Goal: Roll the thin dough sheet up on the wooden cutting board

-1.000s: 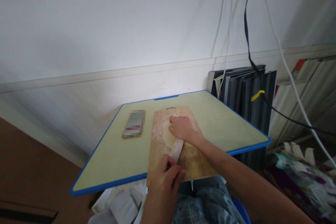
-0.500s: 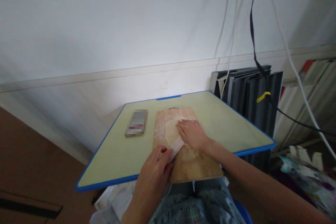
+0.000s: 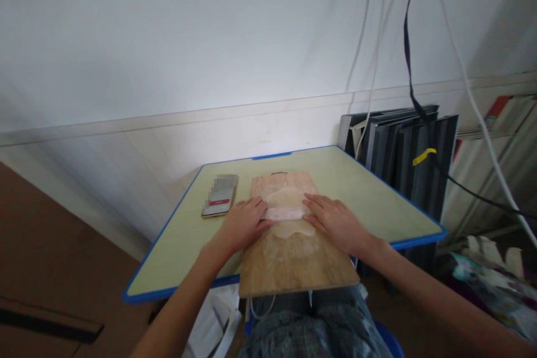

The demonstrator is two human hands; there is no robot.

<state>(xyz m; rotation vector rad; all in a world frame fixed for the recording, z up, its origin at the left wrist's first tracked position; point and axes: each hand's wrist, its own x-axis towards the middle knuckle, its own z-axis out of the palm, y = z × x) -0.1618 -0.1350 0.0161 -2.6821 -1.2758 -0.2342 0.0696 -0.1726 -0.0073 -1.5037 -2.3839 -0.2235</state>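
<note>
So the rolling pin (image 3: 285, 213) is lying straight across a flat sheet of dough (image 3: 289, 196), roughly mid-sheet, with dough showing on both the far and near sides of it. Left hand (image 3: 246, 221) is wrapped over the pin's left end, right hand (image 3: 335, 221) has the right end, thumbs on the near side and fingers on the far side. The dough sits toward the far half of a wooden board (image 3: 297, 268), so there's a good strip of wood between it and the near edge. That near edge pokes out past the table (image 3: 377, 196) and over the person's lap (image 3: 310, 327). Sideways it's lopsided: on the right the tabletop runs wide out to its blue edging (image 3: 423, 239), while on the left a phone (image 3: 222, 193) lies close by, between the board and the table's left edge. Behind the far edge is a white wall (image 3: 210, 39), with dark panels (image 3: 406, 151) stacked past the right corner. Compared with half a second ago — the pin was slanted then, left hand lower and nearer the body — it's now crosswise with both hands about level. Phone and board haven't really moved on the table.
</note>
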